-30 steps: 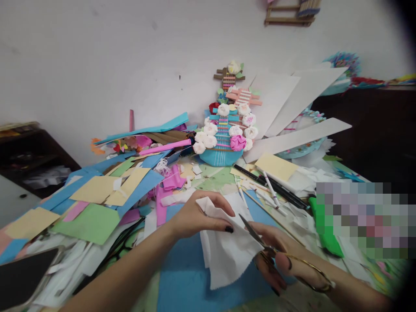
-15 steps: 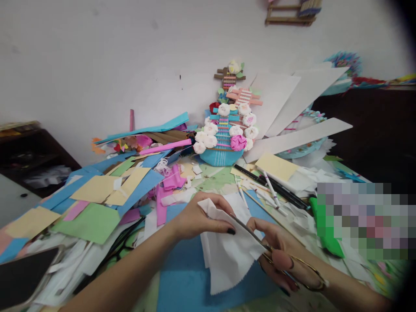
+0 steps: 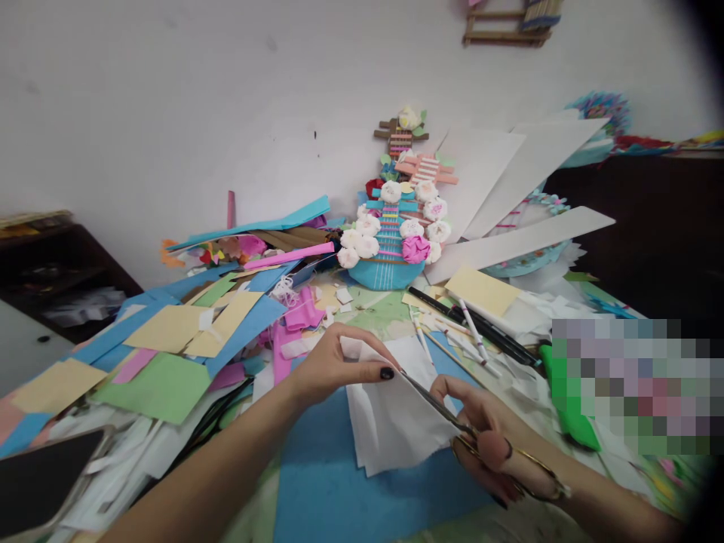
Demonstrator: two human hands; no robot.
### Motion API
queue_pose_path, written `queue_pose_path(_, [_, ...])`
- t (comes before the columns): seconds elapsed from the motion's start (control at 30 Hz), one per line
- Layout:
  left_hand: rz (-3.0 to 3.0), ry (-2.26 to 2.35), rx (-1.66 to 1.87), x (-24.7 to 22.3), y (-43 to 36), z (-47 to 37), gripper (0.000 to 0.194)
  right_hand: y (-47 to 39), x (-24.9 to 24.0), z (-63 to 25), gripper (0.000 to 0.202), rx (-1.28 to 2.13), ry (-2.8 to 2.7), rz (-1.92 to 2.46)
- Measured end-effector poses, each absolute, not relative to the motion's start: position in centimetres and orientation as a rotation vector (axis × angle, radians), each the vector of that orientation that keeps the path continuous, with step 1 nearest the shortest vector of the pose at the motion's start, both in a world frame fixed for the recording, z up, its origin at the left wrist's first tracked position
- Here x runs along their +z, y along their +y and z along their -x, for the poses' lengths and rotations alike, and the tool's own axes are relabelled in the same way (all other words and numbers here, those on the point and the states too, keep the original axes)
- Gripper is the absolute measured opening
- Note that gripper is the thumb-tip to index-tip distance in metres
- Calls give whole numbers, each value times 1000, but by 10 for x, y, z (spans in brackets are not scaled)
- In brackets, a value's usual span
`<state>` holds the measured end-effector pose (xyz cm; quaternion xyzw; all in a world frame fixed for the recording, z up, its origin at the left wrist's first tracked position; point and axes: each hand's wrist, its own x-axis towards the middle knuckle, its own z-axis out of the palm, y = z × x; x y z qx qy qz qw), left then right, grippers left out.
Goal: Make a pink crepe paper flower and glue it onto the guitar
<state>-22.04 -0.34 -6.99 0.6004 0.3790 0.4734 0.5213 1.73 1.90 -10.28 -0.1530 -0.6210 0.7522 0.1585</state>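
In my left hand (image 3: pixel 339 369) is a folded piece of white paper (image 3: pixel 390 426), pinched by its upper edge between thumb and fingers. The paper hangs down over a blue sheet (image 3: pixel 317 483). My right hand (image 3: pixel 480 430) grips a pair of scissors (image 3: pixel 435 401), thumb and fingers at the handles. The blades point up and left along the paper's upper right edge, with the tip close to my left fingers. Whether the blades are parted cannot be made out. Behind the hands lies another white piece of paper (image 3: pixel 415 358).
A blue guitar-shaped craft with paper flowers (image 3: pixel 389 234) leans on the wall. Coloured paper sheets (image 3: pixel 164 385) and a dark-screened device (image 3: pixel 45 483) lie left. Black markers (image 3: pixel 498 335), a green object (image 3: pixel 571 407) and white scraps lie right. White boards (image 3: pixel 526 241) stand behind.
The left hand has shifted slightly left and up with the paper, whose lower corner has risen. The scissors show more of their blades along the paper's edge.
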Motion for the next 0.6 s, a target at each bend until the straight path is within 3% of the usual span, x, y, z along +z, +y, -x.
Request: queue_pose_path(0.6, [-1470,890,1121,-64,-4,220,8,20,-102,-18,69,2140,-1839,423])
